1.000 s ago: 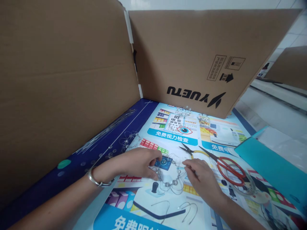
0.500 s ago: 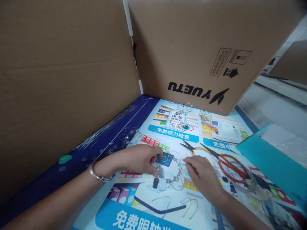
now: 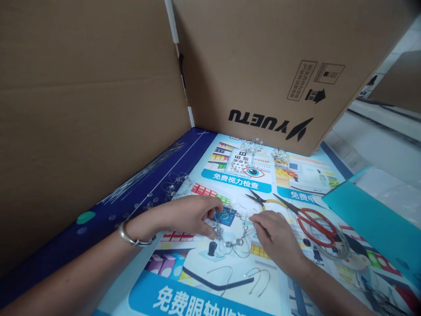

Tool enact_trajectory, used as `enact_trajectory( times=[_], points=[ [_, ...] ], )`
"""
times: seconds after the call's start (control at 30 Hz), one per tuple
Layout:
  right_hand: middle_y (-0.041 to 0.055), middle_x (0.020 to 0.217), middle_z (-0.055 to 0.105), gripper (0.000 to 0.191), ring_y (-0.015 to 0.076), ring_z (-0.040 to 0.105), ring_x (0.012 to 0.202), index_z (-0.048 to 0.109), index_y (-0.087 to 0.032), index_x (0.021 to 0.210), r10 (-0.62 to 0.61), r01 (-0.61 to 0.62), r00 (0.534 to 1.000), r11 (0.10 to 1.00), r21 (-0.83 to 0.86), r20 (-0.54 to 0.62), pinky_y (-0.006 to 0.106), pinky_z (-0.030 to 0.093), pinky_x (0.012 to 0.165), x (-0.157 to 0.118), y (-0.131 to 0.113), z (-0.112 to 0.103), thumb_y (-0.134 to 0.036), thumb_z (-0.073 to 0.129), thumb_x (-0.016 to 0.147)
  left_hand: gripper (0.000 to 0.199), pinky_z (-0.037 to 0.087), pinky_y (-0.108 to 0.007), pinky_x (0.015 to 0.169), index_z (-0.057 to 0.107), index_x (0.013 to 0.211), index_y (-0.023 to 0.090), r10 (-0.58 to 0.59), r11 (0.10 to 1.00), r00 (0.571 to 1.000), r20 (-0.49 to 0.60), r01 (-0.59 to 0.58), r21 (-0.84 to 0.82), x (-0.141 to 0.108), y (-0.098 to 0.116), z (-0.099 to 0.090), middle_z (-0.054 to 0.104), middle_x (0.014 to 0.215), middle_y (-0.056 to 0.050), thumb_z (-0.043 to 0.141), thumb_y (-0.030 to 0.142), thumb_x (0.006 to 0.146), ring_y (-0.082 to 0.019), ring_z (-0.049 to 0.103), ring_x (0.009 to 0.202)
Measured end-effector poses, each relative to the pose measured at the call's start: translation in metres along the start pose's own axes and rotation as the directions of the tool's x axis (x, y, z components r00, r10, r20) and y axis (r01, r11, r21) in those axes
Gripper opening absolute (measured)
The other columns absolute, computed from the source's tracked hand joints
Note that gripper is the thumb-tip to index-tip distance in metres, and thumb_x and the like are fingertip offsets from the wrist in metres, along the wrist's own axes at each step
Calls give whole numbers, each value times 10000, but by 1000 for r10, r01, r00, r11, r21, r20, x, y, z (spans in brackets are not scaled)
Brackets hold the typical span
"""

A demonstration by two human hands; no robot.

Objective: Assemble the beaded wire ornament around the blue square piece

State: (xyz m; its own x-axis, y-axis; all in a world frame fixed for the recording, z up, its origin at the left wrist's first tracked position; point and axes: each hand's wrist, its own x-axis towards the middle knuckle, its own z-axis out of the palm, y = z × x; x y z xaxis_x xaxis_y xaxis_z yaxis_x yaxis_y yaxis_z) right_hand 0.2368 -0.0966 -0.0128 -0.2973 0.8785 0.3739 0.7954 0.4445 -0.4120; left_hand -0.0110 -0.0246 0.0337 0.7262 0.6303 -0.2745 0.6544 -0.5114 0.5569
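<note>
A ring of thin wire loops and clear beads (image 3: 239, 242) lies over the printed sheet between my hands. My left hand (image 3: 194, 215) curls at its left side, thumb and fingertips on the beaded edge. Thumb and forefinger of my right hand (image 3: 276, 232) are pinched together at the right side, on a thin wire of the ring; the exact contact is hard to see. Beyond the right hand lie pliers (image 3: 259, 200) with yellow handles and scissors (image 3: 317, 226) with red handles. Bent wire pieces (image 3: 258, 278) rest nearer to me.
Straight wires (image 3: 141, 175) lie along the left cardboard wall (image 3: 82, 109). More beaded wire pieces (image 3: 177, 184) sit behind my left hand and others (image 3: 251, 146) near the back cardboard panel (image 3: 263, 66). At the right are a wire coil (image 3: 342, 248) and a teal folder (image 3: 375, 215).
The whole view has shifted slightly. Both hands keep nearly the same positions at the beaded ring, and no object has clearly been moved.
</note>
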Motion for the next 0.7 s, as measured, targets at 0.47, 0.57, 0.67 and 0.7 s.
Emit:
enact_trajectory(
  times=[0.47, 0.57, 0.67, 0.7],
  points=[
    [22, 928, 628, 222, 178, 547, 884, 608, -243, 954, 10, -10, 999, 1000, 14, 34, 346, 407, 798, -2, -2, 0, -152, 444, 836, 488, 311, -218, 498, 508, 978, 227, 10, 1000, 999, 44, -9, -26, 0, -1, -1, 566, 780, -5, 665, 501, 606, -150, 503, 644],
    [27, 932, 624, 200, 176, 547, 884, 605, -237, 953, 44, -45, 997, 999, 23, 60, 330, 418, 798, -2, -5, -1, -185, 449, 839, 447, 301, -217, 481, 514, 994, 224, 1, 999, 999, 41, 0, -46, 0, -1, -2, 577, 784, -8, 625, 494, 655, -143, 504, 624],
    [25, 911, 622, 181, 173, 551, 860, 608, -239, 929, 78, -79, 993, 997, 11, 92, 318, 431, 776, -1, -7, -3, -216, 451, 841, 345, 298, -218, 474, 521, 973, 220, 5, 998, 1000, 21, -4, -55, -1, 0, -1, 587, 766, -6, 548, 469, 736, -133, 499, 594],
    [22, 908, 621, 181, 172, 552, 855, 608, -242, 926, 89, -90, 991, 996, 7, 101, 315, 433, 772, -1, -8, -3, -218, 449, 841, 321, 297, -219, 473, 523, 962, 220, 3, 999, 1000, 8, -3, -53, -1, 0, -1, 587, 757, -4, 530, 463, 752, -131, 497, 588]
  ],
)
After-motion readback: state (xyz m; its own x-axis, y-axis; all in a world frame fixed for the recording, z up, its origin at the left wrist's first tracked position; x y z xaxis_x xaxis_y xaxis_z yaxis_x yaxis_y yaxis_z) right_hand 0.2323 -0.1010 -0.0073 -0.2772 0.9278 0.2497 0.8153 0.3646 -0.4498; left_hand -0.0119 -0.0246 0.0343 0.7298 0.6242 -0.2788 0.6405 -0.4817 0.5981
